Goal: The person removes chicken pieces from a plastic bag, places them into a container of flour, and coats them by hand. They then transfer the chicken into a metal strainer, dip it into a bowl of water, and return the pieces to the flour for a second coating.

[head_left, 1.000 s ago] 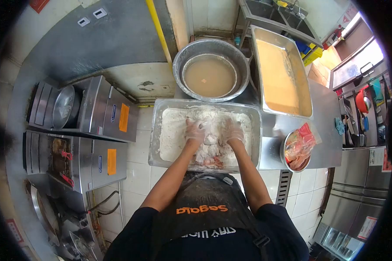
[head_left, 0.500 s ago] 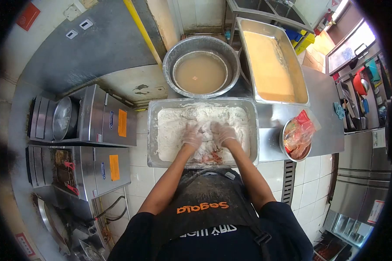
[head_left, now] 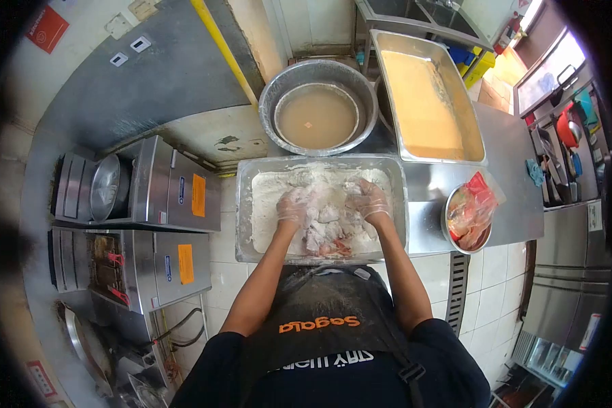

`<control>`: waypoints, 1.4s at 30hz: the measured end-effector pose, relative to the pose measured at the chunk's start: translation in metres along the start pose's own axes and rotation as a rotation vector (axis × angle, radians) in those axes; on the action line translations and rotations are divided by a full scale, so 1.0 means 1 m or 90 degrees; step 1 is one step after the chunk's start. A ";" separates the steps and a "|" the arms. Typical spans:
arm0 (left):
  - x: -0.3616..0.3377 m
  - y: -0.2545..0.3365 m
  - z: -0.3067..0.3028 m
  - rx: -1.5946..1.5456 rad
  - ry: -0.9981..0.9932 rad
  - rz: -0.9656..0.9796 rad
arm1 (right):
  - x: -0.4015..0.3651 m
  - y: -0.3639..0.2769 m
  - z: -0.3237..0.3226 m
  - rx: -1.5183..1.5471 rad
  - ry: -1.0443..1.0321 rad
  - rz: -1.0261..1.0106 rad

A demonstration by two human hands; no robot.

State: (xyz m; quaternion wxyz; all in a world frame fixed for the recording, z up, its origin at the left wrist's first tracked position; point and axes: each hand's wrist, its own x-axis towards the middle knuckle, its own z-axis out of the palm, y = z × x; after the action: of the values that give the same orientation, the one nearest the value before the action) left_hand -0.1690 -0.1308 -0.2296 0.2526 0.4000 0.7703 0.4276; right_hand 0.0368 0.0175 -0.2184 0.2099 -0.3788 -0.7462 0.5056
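Meat pieces (head_left: 324, 228) dusted with white powder (head_left: 264, 231) lie toward the near side of the tray (head_left: 243, 212), the reddish ones (head_left: 334, 249) least covered, so coating seems the step in hand. Left hand (head_left: 292, 206) and right hand (head_left: 370, 199) flank them, each grip loosely curled; whether either holds anything, I can't tell. The next move, I'd judge, calls for working powder over those reddish ones.

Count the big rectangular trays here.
2: one tray holding white powder, under the left hand and right hand; another tray, with tan contents, farther off to the right.
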 end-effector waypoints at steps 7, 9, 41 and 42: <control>-0.027 0.000 -0.002 0.187 0.026 -0.124 | -0.004 0.008 0.044 0.385 0.019 0.173; -0.029 -0.017 0.008 0.206 0.026 -0.086 | -0.017 -0.007 0.035 0.311 0.014 0.147; 0.134 0.131 -0.074 0.153 -0.041 0.058 | 0.161 -0.117 0.004 -0.164 -0.009 -0.089; 0.155 0.130 -0.067 0.225 -0.040 0.060 | 0.173 -0.123 0.002 -0.165 -0.007 -0.093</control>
State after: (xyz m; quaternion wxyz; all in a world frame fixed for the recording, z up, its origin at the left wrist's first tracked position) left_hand -0.2517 0.0083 -0.0908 0.1818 0.4866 0.8058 0.2842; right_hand -0.1162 0.1256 -0.1192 0.1911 -0.3446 -0.8320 0.3905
